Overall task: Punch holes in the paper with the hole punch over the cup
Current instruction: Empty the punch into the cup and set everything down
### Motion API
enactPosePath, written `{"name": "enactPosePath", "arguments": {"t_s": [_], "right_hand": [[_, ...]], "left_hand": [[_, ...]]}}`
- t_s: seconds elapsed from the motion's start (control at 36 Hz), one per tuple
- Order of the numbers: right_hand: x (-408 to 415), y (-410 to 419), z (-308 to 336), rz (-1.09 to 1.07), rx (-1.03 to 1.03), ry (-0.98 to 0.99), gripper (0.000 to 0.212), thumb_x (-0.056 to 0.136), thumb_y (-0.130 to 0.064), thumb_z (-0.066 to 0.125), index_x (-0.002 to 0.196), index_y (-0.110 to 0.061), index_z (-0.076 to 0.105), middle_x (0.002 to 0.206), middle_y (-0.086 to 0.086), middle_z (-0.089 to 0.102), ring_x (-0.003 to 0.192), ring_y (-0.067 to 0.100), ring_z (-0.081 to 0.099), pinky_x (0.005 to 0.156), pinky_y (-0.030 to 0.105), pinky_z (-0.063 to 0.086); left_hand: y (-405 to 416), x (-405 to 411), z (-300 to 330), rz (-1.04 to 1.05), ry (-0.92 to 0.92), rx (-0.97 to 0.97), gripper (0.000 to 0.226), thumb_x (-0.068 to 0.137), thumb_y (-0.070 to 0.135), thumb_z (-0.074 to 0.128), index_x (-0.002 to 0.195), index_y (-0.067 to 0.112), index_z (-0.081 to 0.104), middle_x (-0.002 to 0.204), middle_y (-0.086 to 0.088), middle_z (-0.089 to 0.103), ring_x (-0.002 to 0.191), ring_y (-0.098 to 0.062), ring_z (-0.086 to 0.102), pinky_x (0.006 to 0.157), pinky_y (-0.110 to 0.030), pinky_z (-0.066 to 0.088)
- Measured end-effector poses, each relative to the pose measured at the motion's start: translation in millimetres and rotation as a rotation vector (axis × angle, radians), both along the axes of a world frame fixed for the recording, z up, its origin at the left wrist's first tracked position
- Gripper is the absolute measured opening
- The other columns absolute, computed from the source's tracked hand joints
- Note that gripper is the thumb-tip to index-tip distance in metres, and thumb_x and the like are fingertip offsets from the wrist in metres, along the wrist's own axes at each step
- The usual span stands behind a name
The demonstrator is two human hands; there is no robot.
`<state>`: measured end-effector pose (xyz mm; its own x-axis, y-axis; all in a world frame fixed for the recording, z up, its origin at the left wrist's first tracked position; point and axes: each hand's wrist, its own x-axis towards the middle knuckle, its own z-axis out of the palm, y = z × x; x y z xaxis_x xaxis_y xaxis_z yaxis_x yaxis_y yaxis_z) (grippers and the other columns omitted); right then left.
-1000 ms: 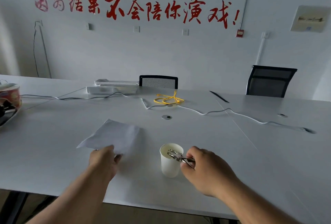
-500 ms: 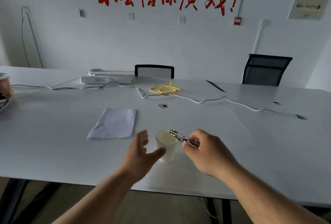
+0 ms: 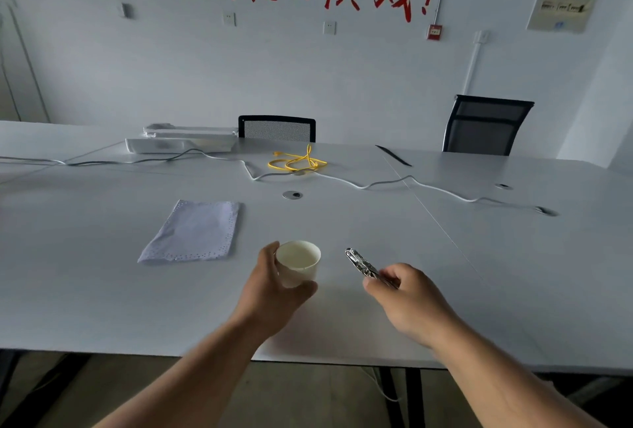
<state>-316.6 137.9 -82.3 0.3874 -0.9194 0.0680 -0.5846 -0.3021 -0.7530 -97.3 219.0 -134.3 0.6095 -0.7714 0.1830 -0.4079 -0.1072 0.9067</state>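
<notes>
A long white table point(image 3: 445, 256) stood before a white wall with red lettering. On it the left hand point(image 3: 270, 294) wrapped around the white cup point(image 3: 298, 261), thumb at its near side. Just to the right, apart from the cup, the right hand point(image 3: 407, 301) gripped the metal hole punch point(image 3: 361, 265), its head pointing up and left. The paper point(image 3: 195, 232), edged with holes, lay flat to the left, well behind the hands.
</notes>
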Motion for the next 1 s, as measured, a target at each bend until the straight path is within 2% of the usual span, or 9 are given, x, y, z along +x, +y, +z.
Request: {"name": "enactPosePath", "arguments": {"t_s": [0.11, 0.22, 0.31, 0.44, 0.56, 0.72, 0.86, 0.94, 1.0], "right_hand": [[-7.3, -7.1, -7.6, -0.132, -0.035, 0.048, 0.041, 0.084, -0.044, 0.065, 0.061, -0.016, 0.046, 0.046, -0.006, 0.048, 0.050, 0.020, 0.045, 0.052, 0.032, 0.033], [-14.1, -16.5, -11.9, -0.269, -0.079, 0.140, 0.031, 0.082, -0.043, 0.064, 0.070, -0.017, 0.053, 0.084, 0.012, 0.061, 0.066, 0.031, 0.051, 0.061, 0.032, 0.039], [-17.5, -24.3, -14.7, -0.345, -0.110, 0.245, 0.030, 0.084, -0.042, 0.062, 0.089, -0.013, 0.068, 0.107, 0.018, 0.062, 0.083, 0.035, 0.060, 0.076, 0.036, 0.049], [-21.0, -35.2, -23.8, -0.483, -0.131, 0.462, 0.048, 0.086, -0.047, 0.058, 0.117, -0.013, 0.071, 0.122, 0.017, 0.063, 0.118, 0.038, 0.055, 0.096, 0.041, 0.047], [-21.6, -41.0, -32.3, -0.543, -0.148, 0.489, 0.050, 0.089, -0.047, 0.055, 0.120, -0.010, 0.068, 0.126, 0.017, 0.060, 0.121, 0.038, 0.051, 0.098, 0.042, 0.044], [-20.9, -47.9, -38.5, -0.637, -0.174, 0.512, 0.059, 0.093, -0.053, 0.050, 0.122, -0.003, 0.064, 0.128, 0.021, 0.059, 0.122, 0.040, 0.049, 0.099, 0.044, 0.043], [-21.1, -43.2, -38.5, -0.688, -0.159, 0.416, 0.069, 0.088, -0.058, 0.054, 0.124, 0.000, 0.062, 0.129, 0.024, 0.058, 0.124, 0.042, 0.048, 0.101, 0.047, 0.041], [-21.0, -33.6, -35.1, -0.624, -0.387, 0.281, 0.053, 0.086, -0.045, 0.063, 0.116, -0.001, 0.067, 0.120, 0.025, 0.061, 0.118, 0.044, 0.051, 0.096, 0.049, 0.043], [-19.0, -26.5, -37.4, -0.482, -0.657, 0.152, 0.039, 0.082, -0.031, 0.065, 0.109, -0.002, 0.070, 0.113, 0.023, 0.065, 0.109, 0.045, 0.056, 0.090, 0.050, 0.046]], "left_hand": [[-0.7, 1.9, -0.3, -0.003, 0.008, -0.003, 0.102, 0.068, 0.036, 0.087, 0.153, 0.024, 0.033, 0.125, 0.006, 0.056, 0.111, -0.017, 0.057, 0.092, -0.028, 0.042], [0.1, 1.7, -2.1, -0.012, 0.009, -0.006, 0.096, 0.066, 0.037, 0.086, 0.148, 0.028, 0.038, 0.118, 0.015, 0.059, 0.107, -0.013, 0.059, 0.086, -0.025, 0.043], [2.4, 1.3, -4.9, -0.012, 0.009, -0.005, 0.084, 0.061, 0.043, 0.081, 0.135, 0.037, 0.044, 0.118, 0.019, 0.063, 0.107, -0.001, 0.061, 0.077, -0.017, 0.043], [4.8, 0.5, -6.6, -0.021, -0.015, 0.007, 0.079, 0.064, 0.039, 0.081, 0.135, 0.033, 0.047, 0.121, 0.017, 0.065, 0.114, -0.006, 0.062, 0.080, -0.018, 0.045], [6.3, 0.5, -5.3, -0.023, -0.039, 0.023, 0.080, 0.067, 0.038, 0.081, 0.138, 0.030, 0.047, 0.124, 0.012, 0.066, 0.114, -0.013, 0.062, 0.087, -0.029, 0.047], [9.1, 0.0, -0.4, -0.021, -0.101, 0.106, 0.071, 0.074, 0.034, 0.077, 0.139, 0.030, 0.049, 0.119, 0.012, 0.068, 0.109, -0.017, 0.064, 0.078, -0.029, 0.044], [16.8, 0.8, 6.5, -0.039, -0.127, 0.142, 0.072, 0.073, 0.039, 0.072, 0.140, 0.036, 0.048, 0.131, 0.013, 0.067, 0.122, -0.016, 0.062, 0.084, -0.029, 0.047], [33.4, -4.1, 10.0, -0.047, -0.046, 0.152, 0.096, 0.066, 0.042, 0.074, 0.154, 0.029, 0.037, 0.152, 0.000, 0.054, 0.139, -0.016, 0.052, 0.106, -0.035, 0.046], [53.1, -10.5, 7.8, -0.060, 0.025, 0.095, 0.092, 0.076, 0.028, 0.079, 0.156, 0.024, 0.034, 0.155, 0.000, 0.051, 0.137, -0.010, 0.053, 0.110, -0.031, 0.044]]}}
